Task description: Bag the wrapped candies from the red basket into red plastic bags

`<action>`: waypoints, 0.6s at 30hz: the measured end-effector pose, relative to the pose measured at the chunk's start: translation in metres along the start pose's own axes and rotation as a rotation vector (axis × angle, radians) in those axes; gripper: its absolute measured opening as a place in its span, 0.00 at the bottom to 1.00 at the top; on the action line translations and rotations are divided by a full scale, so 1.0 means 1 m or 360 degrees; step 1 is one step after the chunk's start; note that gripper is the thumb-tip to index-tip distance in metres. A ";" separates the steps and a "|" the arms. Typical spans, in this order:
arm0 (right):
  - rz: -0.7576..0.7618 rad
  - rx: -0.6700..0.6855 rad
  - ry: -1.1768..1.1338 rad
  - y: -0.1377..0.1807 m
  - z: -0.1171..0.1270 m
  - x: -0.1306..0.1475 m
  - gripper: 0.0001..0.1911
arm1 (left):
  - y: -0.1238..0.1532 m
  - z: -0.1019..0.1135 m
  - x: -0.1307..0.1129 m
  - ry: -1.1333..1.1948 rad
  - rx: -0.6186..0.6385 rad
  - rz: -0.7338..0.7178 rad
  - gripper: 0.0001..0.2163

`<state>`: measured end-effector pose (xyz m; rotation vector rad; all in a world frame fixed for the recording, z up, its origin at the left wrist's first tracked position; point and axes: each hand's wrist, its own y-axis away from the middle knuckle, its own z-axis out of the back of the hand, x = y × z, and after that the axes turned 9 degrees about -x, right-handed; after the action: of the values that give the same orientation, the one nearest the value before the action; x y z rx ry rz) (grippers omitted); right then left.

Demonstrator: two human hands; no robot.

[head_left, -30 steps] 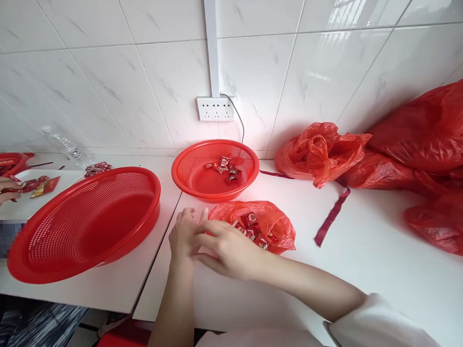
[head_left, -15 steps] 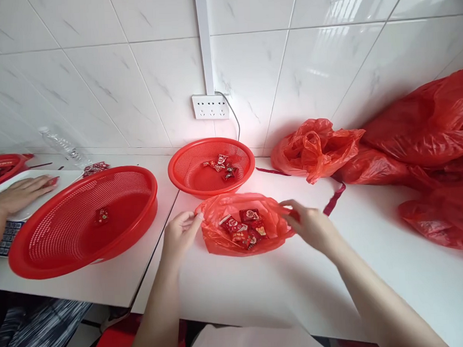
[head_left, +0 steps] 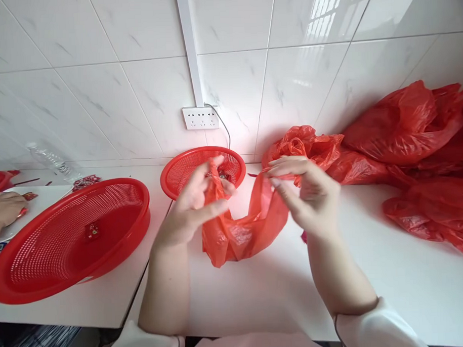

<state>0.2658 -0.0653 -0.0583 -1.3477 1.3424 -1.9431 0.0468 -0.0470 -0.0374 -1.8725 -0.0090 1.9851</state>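
A thin red plastic bag [head_left: 241, 236] hangs between my two hands just above the white table, its two handles pulled up and its middle sagging. My left hand [head_left: 189, 203] holds the left handle among its fingers, with the thumb stretched out to the right. My right hand [head_left: 311, 191] pinches the top of the right handle between thumb and fingertips. The bag's contents are hidden behind its front. Behind my left hand stands a round red basket [head_left: 174, 170], partly covered by it, with a few wrapped pieces inside.
A large red basket [head_left: 138, 232] with one small wrapped packet [head_left: 92, 231] stands at left. Beyond it are a co-worker's hand [head_left: 7, 207] and a clear plastic bottle [head_left: 54, 162]. Filled red bags [head_left: 400, 127] pile up at right. A power socket [head_left: 200, 118] is on the tiled wall.
Both hands have risen and drawn up the bag's handles. The bag was open with wrapped packets showing; now its sides hide them. The view has shifted slightly, and the co-worker's hand has closed up.
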 end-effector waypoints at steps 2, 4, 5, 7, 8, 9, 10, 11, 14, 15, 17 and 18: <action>0.0136 0.0335 -0.0100 0.001 -0.012 0.005 0.09 | 0.001 -0.016 0.011 -0.0029 0.0185 0.0041 0.25; 0.0212 0.0545 -0.0200 0.004 -0.021 0.003 0.13 | 0.001 -0.026 0.020 -0.0082 0.0162 0.0115 0.11; 0.0208 0.0565 -0.0221 0.006 -0.024 0.001 0.15 | 0.001 -0.029 0.024 -0.0092 0.0102 0.0157 0.10; 0.0110 0.0514 -0.0219 0.011 -0.028 -0.006 0.18 | 0.001 -0.030 0.027 -0.0100 -0.0015 0.0233 0.14; 0.0036 0.0510 -0.0213 0.013 -0.029 -0.009 0.18 | 0.000 -0.029 0.028 -0.0107 -0.0062 0.0252 0.15; -0.0041 0.0541 -0.0214 0.015 -0.029 -0.013 0.18 | 0.000 -0.027 0.028 -0.0119 -0.0098 0.0265 0.16; -0.0108 0.0600 -0.0223 0.017 -0.029 -0.016 0.17 | 0.000 -0.025 0.027 -0.0136 -0.0120 0.0273 0.16; -0.0159 0.0660 -0.0237 0.018 -0.029 -0.018 0.16 | 0.001 -0.024 0.027 -0.0158 -0.0126 0.0289 0.17; -0.0252 0.0680 -0.0265 0.021 -0.029 -0.022 0.12 | 0.002 -0.022 0.027 -0.0201 -0.0100 0.0382 0.18; -0.0284 0.0652 -0.0270 0.021 -0.028 -0.023 0.11 | 0.002 -0.022 0.027 -0.0205 -0.0062 0.0433 0.19; -0.0361 0.0619 -0.0290 0.022 -0.028 -0.027 0.11 | 0.001 -0.023 0.028 -0.0181 0.0001 0.0516 0.19; -0.0407 0.0608 -0.0296 0.022 -0.027 -0.029 0.12 | -0.001 -0.023 0.029 -0.0148 0.0014 0.0530 0.19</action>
<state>0.2508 -0.0403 -0.0936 -1.5117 0.6944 -2.0425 0.0691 -0.0437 -0.0670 -1.8717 0.3026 2.2835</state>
